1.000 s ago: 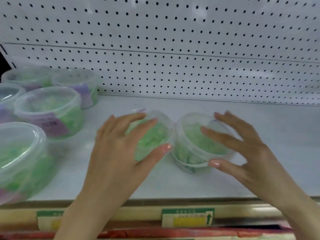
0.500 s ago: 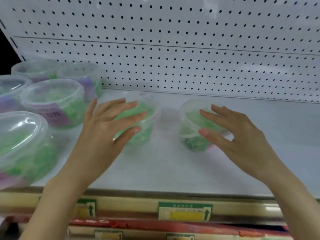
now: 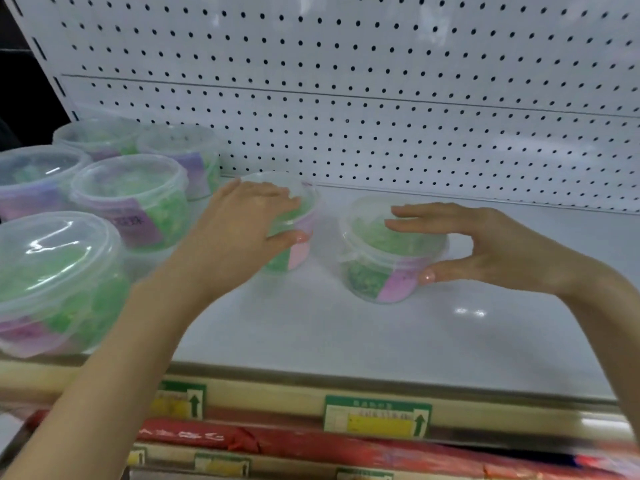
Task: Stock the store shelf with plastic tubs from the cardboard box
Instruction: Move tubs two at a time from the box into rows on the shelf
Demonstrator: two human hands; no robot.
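Two clear plastic tubs with green contents and pink labels stand upright on the white shelf (image 3: 311,327). My left hand (image 3: 239,233) grips the left tub (image 3: 300,253), fingers over its lid and thumb on its side; this tub is near the back wall. My right hand (image 3: 495,247) holds the right tub (image 3: 367,271), fingers across the lid and thumb pressed on the pink label. A gap separates the two tubs. The cardboard box is out of view.
Several larger tubs of the same kind crowd the shelf's left end (image 3: 131,199), the nearest at the front edge (image 3: 59,271). A white pegboard wall (image 3: 346,98) backs the shelf. Price tags (image 3: 377,415) line the front rail, with red packaging (image 3: 311,445) below.
Both hands have carried the tubs from the front of the shelf toward the back wall and spread them apart. The tubs were tilted and now stand upright.
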